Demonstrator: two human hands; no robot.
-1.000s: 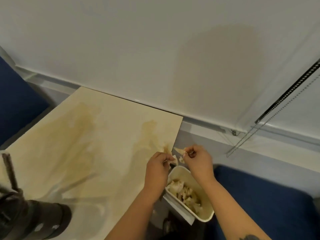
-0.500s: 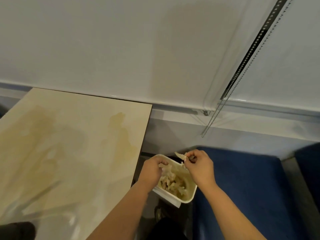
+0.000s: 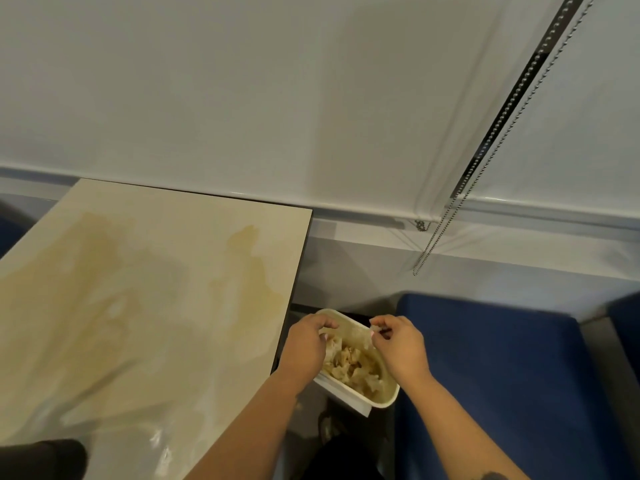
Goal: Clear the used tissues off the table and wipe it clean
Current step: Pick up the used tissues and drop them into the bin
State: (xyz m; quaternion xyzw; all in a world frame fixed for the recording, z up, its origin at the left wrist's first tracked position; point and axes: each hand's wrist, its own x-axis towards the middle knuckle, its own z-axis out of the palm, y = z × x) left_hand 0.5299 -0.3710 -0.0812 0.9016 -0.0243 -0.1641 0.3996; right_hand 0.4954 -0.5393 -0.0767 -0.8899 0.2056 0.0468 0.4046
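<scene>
The beige table (image 3: 145, 306) shows wet yellowish streaks and no tissues on it. Just off its right edge stands a white bin (image 3: 384, 400) holding several crumpled used tissues (image 3: 353, 370). My left hand (image 3: 306, 346) hovers over the bin's left rim with fingers curled, and a strip of tissue (image 3: 333, 348) hangs from its fingertips. My right hand (image 3: 398, 346) is over the bin's right rim and pinches a small tissue scrap (image 3: 375, 329) between thumb and fingers.
A blue seat cushion (image 3: 502, 375) lies right of the bin. A white roller blind (image 3: 277, 98) with a bead chain (image 3: 460, 199) hangs behind. A dark object (image 3: 41, 459) sits on the table's near left corner.
Both hands moved from the table's right edge to over the bin. The larger piece my right hand pinched is now only a small scrap. The view swung right.
</scene>
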